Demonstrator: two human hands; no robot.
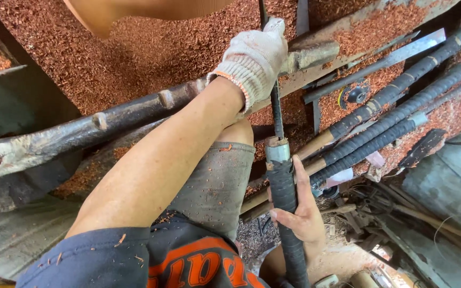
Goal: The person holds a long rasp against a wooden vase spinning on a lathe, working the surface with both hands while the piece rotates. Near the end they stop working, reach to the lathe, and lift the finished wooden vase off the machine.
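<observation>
My left hand [254,56], in a white knit glove, is closed around the thin dark steel shaft [277,114] of a long turning tool where it crosses a metal rest [316,53]. My bare right hand [302,213] grips the same tool lower down on its black-wrapped handle [284,184], just below a metal collar. The tool runs nearly straight up the view. Its tip goes out of view near a smooth tan wooden piece [134,10] at the top edge.
Reddish wood shavings [134,64] cover the machine bed. A heavy rusty metal bar [108,120] slants across under my left arm. Several long tools with black-wrapped handles [401,114] lie at the right. My knee in grey shorts [214,181] is below; clutter and cables fill the lower right.
</observation>
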